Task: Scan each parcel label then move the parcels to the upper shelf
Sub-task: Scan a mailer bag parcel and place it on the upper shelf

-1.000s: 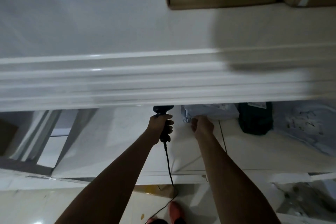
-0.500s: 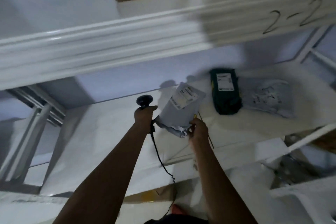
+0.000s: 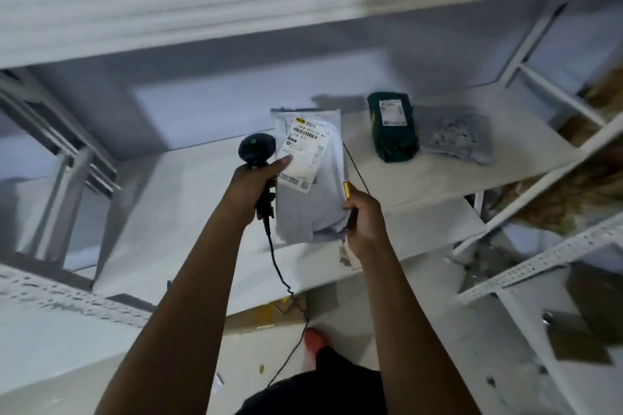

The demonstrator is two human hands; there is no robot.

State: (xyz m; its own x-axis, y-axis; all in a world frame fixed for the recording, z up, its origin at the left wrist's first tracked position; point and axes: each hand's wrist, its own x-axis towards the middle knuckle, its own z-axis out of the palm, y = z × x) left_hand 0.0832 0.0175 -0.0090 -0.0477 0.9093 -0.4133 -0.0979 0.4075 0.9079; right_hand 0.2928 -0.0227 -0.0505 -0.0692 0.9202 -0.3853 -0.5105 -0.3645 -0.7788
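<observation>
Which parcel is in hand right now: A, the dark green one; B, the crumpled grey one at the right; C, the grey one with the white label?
C: the right hand pinches the labelled grey parcel by its edge, while the green parcel and crumpled parcel lie on the shelf.

Left hand [image 3: 251, 185] and right hand [image 3: 364, 216] bare, forearms bare, dark clothing [image 3: 337, 381] at the waist — reddish shoe [image 3: 314, 340]

Both arms reach forward. The left hand [image 3: 251, 187] curls round the scanner [image 3: 256, 148] handle; the right hand [image 3: 364, 217] pinches the edge of the grey parcel [image 3: 317, 202].
</observation>
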